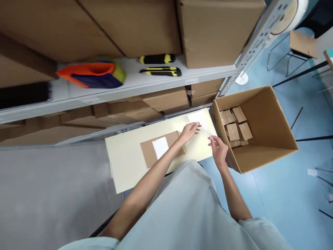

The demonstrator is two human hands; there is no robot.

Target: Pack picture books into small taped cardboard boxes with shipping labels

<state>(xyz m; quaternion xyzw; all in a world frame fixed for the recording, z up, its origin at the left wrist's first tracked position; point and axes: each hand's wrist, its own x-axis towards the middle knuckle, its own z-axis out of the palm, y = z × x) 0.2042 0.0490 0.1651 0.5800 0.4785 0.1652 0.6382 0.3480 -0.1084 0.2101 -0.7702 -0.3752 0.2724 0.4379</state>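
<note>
On a pale yellow board [127, 156] lies a flat brown cardboard box [148, 152] with a white label [160, 147] on its top. At the board's right end is a thin white sheet [198, 118]. My left hand [190, 132] is over the sheet's left part, fingers stretched out and slightly apart, holding nothing. Thumb and fingers of my right hand [219, 148] are pinched at the sheet's near right corner, beside the big carton. Whether the sheet is lifted there is hard to tell.
A large open carton [267, 128] with several small taped boxes [232, 132] stands right of the board. Ahead, a white shelf [145, 81] bears big cartons, two yellow-black utility knives [161, 71] and an orange-blue pouch [93, 73]. A perforated post [244, 52] rises at its right end.
</note>
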